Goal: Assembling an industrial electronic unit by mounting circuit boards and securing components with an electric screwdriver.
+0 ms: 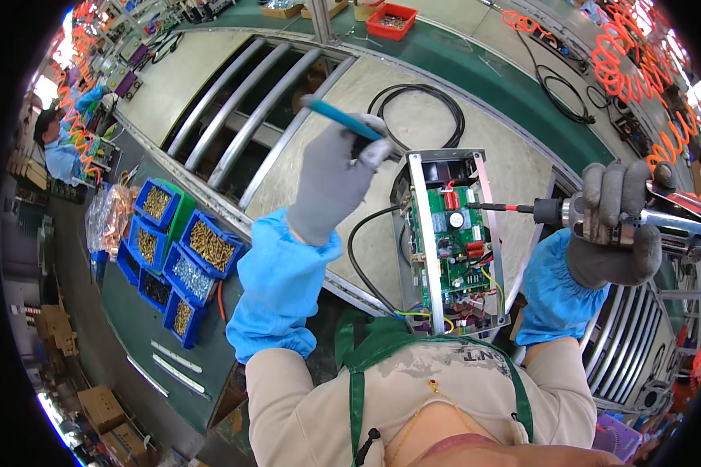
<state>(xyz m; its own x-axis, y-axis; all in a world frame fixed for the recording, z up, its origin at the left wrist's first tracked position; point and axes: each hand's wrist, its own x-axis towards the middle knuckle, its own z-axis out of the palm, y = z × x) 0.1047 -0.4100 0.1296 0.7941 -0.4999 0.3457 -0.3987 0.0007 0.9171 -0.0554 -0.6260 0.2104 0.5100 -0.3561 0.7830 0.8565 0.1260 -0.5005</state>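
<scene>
- Your left hand [336, 175], in a grey glove, was clenched around a thin blue tool [341, 119], held up over the board just left of the metal box [449, 241].
- Your right hand [617, 226], also gloved, was wrapped tight around a power screwdriver [600, 214]; its red-sleeved bit [502, 208] pointed left and reached over the right edge of the box.
- The box lay open on the pale work board [514, 163], right in front of your chest, with a green circuit board [453, 241] showing inside between two silver rails.
- A black cable [420, 109] lay coiled on the board just behind the box, and another black lead curved out from its left side.
- Blue bins [179, 249] of screws sat well to your left on the green bench.
- Orange coiled hoses [639, 70] hung at the upper right.
- Another person [58, 144] in blue worked far off to the left.
</scene>
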